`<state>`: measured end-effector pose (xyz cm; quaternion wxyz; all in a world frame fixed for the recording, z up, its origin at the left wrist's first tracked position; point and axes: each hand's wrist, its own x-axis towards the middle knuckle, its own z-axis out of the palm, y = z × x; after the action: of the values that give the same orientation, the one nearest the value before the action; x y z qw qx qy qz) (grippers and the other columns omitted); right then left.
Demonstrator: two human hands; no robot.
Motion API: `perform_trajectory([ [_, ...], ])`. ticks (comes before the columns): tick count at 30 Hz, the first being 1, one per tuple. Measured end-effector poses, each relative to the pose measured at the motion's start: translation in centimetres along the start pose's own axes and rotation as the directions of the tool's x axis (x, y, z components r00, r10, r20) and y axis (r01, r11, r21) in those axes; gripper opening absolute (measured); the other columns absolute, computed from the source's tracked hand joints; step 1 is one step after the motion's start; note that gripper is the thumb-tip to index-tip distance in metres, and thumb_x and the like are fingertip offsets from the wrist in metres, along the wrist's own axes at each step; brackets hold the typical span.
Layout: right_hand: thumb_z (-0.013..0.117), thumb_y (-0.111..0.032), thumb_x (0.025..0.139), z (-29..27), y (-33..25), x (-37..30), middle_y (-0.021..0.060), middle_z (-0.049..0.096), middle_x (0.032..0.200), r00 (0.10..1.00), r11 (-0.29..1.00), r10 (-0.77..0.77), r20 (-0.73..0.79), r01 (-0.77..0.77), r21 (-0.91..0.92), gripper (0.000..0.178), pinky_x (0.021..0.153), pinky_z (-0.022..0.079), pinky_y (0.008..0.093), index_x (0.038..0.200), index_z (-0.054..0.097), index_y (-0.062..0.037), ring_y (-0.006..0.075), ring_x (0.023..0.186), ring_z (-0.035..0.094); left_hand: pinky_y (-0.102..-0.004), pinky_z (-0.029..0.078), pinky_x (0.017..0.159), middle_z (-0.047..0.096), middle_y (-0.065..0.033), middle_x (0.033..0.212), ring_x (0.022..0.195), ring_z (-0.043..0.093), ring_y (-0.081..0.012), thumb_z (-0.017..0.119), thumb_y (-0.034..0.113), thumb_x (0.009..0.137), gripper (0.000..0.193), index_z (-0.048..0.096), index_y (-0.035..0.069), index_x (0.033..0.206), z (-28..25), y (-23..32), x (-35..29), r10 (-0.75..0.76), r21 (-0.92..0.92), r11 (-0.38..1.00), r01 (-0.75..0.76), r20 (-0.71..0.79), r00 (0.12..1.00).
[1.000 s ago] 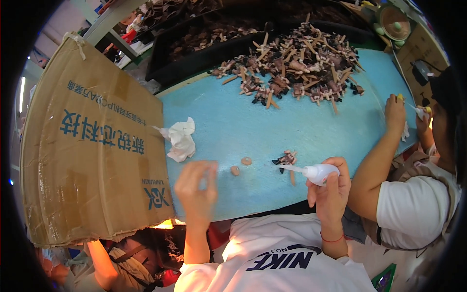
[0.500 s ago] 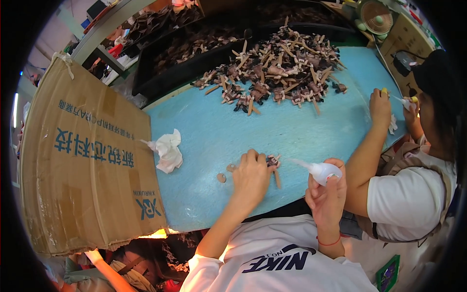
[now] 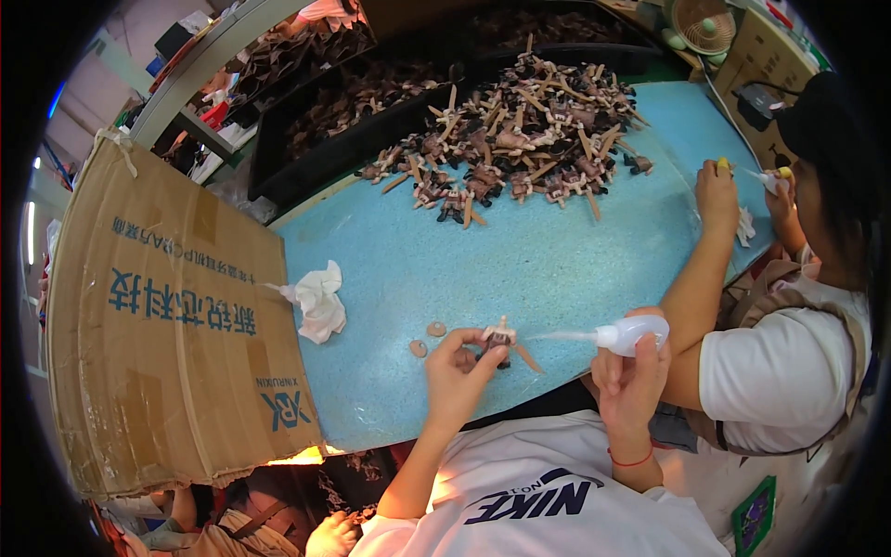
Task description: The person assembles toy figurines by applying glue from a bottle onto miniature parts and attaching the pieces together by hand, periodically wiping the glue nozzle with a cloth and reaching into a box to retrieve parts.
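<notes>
Blue tabletop [image 3: 594, 269]: spreads out in front of me, under everything I work with.
Cardboard sheet [image 3: 186, 371]: stands along the left edge, printed side toward me.
Co-worker [image 3: 770, 371]: sits at my right, in a white sleeve, with both hands raised at the table.
Black tray [image 3: 271, 162]: lies past the far edge, with brown and pinkish parts in it.
Pile of figures [image 3: 520, 139]: heaped at the far side, tan strips poking out.
Right hand [image 3: 633, 385]: my fingers are curled round the bottle.
Left hand [image 3: 455, 382]: thumb and fingers are pinched closed on one figure.
White tissue [image 3: 320, 304]: crumpled beside the cardboard.
Bottle [image 3: 634, 334]: whitish, tilted nearly flat, its thin nozzle pointing left and ending near the figure; I cannot tell if they touch.
Figure [image 3: 498, 340]: in my left fingertips, over the near part of the tabletop, a tan strip slanting beside it.
Two round pieces [image 3: 436, 329]: tan, lying close together, left of the figure.
</notes>
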<state>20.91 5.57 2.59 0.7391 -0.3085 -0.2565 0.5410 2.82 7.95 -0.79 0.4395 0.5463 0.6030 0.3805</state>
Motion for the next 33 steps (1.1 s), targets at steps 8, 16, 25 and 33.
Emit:
perform_trajectory([
  [8,0.067,-0.032,0.076,0.9,-1.2,-1.3,0.0063,0.055,0.069,0.972,0.915,-0.233,-0.037,0.207,-0.346,0.04,0.038,0.034,0.0182,0.087,0.053,0.0037,0.0054,0.047,0.046,-0.0204,0.047,0.056,0.057,-0.0086,0.089,0.073,0.059,-0.0129,0.067,-0.006,0.071,0.027,0.057,-0.003,0.096,-0.6,1.3,-3.5,0.119,-0.487,0.854,-0.182,-0.157,0.98],
  [16,0.072,-0.025,0.071,1.2,-1.4,-2.9,0.0145,0.059,0.078,0.853,0.685,-0.463,0.241,0.517,-0.513,0.04,0.05,0.045,0.0235,0.087,0.052,0.0055,0.0146,0.055,0.055,-0.0227,0.043,0.066,0.055,-0.0092,0.087,0.075,0.053,-0.0137,0.068,-0.011,0.063,0.03,0.058,-0.001,0.09,-0.6,1.7,-4.7,0.387,-0.097,0.888,-0.45,-0.37,0.845],
  [25,0.071,-0.019,0.069,2.6,-1.8,-2.9,0.0156,0.06,0.076,0.849,0.657,-0.344,0.402,0.523,-0.543,0.037,0.053,0.048,0.0273,0.088,0.056,0.0084,0.0218,0.06,0.059,-0.024,0.046,0.058,0.057,-0.0095,0.08,0.068,0.056,-0.0158,0.071,-0.01,0.059,0.032,0.06,0.001,0.087,-0.9,1.2,-5.0,0.502,0.112,0.855,-0.507,-0.426,0.753],
  [33,0.071,-0.017,0.068,3.3,-1.4,-2.4,0.0153,0.061,0.071,0.806,0.605,-0.379,0.455,0.587,-0.538,0.036,0.05,0.048,0.0277,0.087,0.055,0.0094,0.0212,0.054,0.059,-0.024,0.046,0.059,0.058,-0.0098,0.08,0.068,0.056,-0.0166,0.072,-0.009,0.058,0.032,0.06,0.0,0.086,-1.1,1.0,-5.1,0.499,0.131,0.858,-0.497,-0.44,0.746],
])
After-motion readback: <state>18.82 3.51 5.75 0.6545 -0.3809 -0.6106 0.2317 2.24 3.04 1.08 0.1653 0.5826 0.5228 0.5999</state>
